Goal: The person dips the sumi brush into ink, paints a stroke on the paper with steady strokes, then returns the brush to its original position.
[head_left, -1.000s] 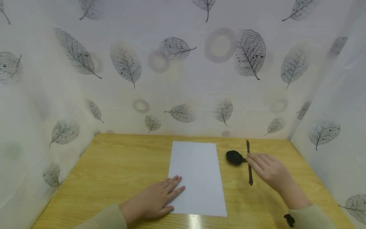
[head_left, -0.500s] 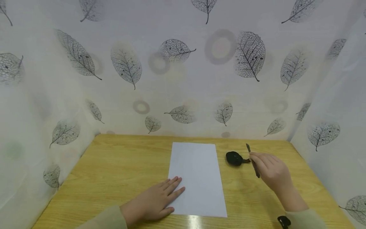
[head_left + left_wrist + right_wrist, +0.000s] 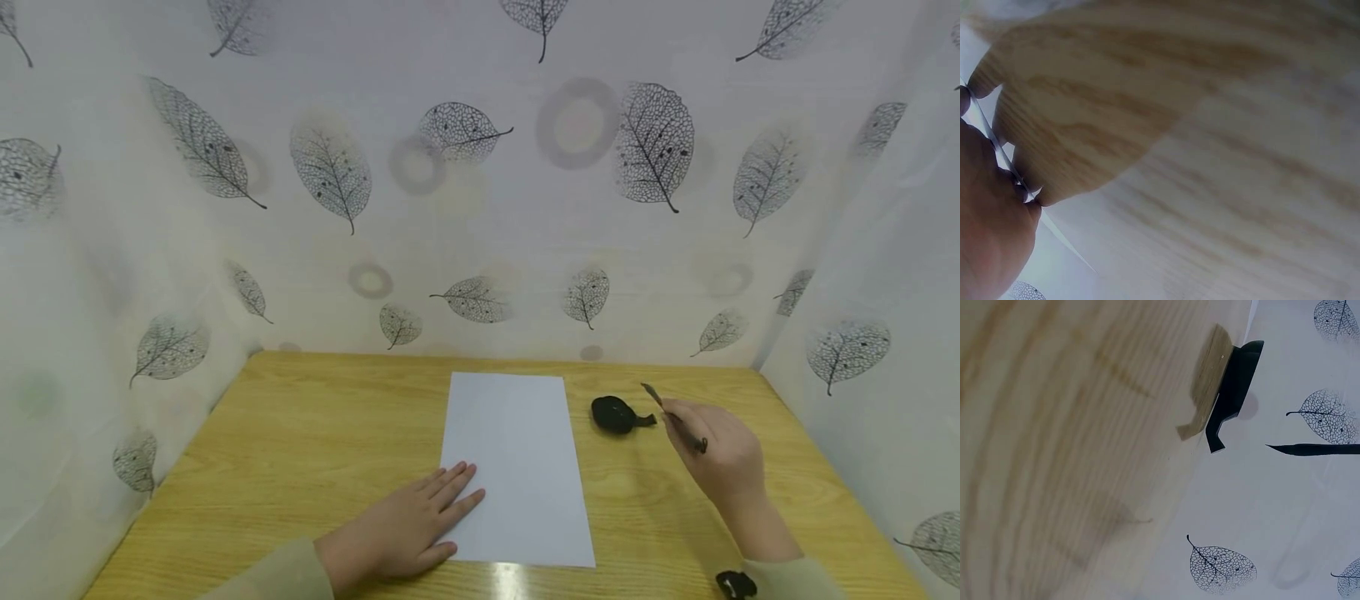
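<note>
A white sheet of paper [image 3: 521, 467] lies flat on the table. My left hand [image 3: 408, 523] rests on its lower left part with the fingers spread and straight; the left wrist view shows this hand [image 3: 994, 219] low against the paper edge. To the right of the sheet sits a small black dish [image 3: 613, 414] with a short handle, seen from the side in the right wrist view. Just right of that handle, my right hand [image 3: 723, 458] pinches a thin dark writing brush [image 3: 654, 395], raised and slanted. Its pointed tip faces the far left, and a small loop shows at its other end.
The wooden table [image 3: 322, 417] is bordered at the back and both sides by a pale curtain [image 3: 480, 217] printed with leaves. A black object [image 3: 736, 585] sits at the right sleeve. Light glares at the front edge below the paper.
The brush has turned in my right hand from nearly straight up and down to a slant, its loop end swinging right. The right hand has shifted slightly right, off the dish handle. Left hand unchanged.
</note>
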Motion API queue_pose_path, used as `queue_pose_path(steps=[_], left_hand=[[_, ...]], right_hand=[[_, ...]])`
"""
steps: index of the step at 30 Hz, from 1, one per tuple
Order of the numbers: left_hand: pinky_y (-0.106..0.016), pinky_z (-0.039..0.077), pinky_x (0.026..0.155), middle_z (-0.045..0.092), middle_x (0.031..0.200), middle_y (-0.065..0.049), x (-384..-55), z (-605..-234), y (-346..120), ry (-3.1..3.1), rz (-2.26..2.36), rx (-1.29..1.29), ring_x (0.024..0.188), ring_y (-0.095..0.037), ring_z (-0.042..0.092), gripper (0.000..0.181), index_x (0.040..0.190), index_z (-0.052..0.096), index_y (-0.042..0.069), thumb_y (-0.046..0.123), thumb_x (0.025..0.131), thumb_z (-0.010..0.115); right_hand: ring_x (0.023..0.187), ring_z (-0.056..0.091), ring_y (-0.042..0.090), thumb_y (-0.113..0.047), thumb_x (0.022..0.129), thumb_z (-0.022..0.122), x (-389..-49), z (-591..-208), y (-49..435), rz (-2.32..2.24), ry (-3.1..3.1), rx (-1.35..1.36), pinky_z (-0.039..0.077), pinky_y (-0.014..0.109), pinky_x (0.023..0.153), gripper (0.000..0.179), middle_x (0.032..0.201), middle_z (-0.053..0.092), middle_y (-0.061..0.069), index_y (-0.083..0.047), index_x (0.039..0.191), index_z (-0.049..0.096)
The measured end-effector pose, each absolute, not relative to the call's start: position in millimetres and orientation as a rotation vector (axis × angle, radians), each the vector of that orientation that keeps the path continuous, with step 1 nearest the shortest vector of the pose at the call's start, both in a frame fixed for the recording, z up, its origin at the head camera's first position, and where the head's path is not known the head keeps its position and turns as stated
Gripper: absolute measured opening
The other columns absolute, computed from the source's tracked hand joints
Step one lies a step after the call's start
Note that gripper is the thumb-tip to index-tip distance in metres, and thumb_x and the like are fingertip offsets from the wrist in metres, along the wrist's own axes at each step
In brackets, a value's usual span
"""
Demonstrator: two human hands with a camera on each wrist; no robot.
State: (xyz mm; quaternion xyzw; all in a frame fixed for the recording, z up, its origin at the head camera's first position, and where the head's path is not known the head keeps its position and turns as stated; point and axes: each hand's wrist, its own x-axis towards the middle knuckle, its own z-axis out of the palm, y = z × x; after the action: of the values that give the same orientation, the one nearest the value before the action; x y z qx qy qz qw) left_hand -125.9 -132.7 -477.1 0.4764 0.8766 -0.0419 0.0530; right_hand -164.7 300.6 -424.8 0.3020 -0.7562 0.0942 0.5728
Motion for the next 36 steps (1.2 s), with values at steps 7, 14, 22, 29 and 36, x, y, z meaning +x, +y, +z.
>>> queue_pose_path(steps=[7,14,22,29,36], left_hand=[[-0.041,0.033,0.131,0.018,0.179,-0.013,-126,-475,-133,2.664,-0.117,1.446,0.165,-0.027,0.024,0.068,0.171,0.021,0.017,0.054,0.114,0.025],[-0.041,0.033,0.131,0.018,0.179,-0.013,-126,-475,-132,2.664,-0.122,1.446,0.165,-0.027,0.023,0.068,0.171,0.021,0.017,0.054,0.114,0.025],[-0.041,0.033,0.131,0.018,0.179,-0.014,-125,-475,-133,2.668,-0.13,1.453,0.165,-0.028,0.023,0.068,0.171,0.021,0.017,0.054,0.114,0.024],[-0.041,0.032,0.131,0.018,0.179,-0.013,-126,-473,-132,2.666,-0.134,1.444,0.166,-0.028,0.023,0.068,0.171,0.02,0.017,0.054,0.114,0.025],[-0.04,0.033,0.131,0.019,0.178,-0.014,-124,-473,-131,2.667,-0.136,1.455,0.165,-0.028,0.025,0.068,0.171,0.022,0.016,0.053,0.114,0.024]], right_hand=[[0.06,0.074,0.033,-0.032,0.11,0.059,-163,-429,303,0.282,-1.827,0.614,0.056,0.045,0.055,0.047,0.08,0.079,0.019,0.006,0.094,0.08],[0.061,0.075,0.034,-0.035,0.109,0.06,-165,-434,303,0.287,-1.863,0.568,0.054,0.045,0.053,0.045,0.082,0.08,0.019,0.004,0.1,0.08],[0.054,0.07,0.032,-0.038,0.11,0.058,-166,-435,304,0.307,-1.926,0.487,0.044,0.037,0.041,0.046,0.083,0.08,0.018,0.002,0.103,0.08],[0.061,0.073,0.033,-0.041,0.11,0.056,-167,-438,300,0.386,-1.949,0.427,0.049,0.041,0.051,0.05,0.083,0.08,0.017,0.002,0.101,0.08],[0.065,0.073,0.024,-0.041,0.106,0.059,-171,-445,300,0.54,-1.933,0.393,0.051,0.026,0.055,0.049,0.084,0.081,0.015,0.001,0.097,0.081]])
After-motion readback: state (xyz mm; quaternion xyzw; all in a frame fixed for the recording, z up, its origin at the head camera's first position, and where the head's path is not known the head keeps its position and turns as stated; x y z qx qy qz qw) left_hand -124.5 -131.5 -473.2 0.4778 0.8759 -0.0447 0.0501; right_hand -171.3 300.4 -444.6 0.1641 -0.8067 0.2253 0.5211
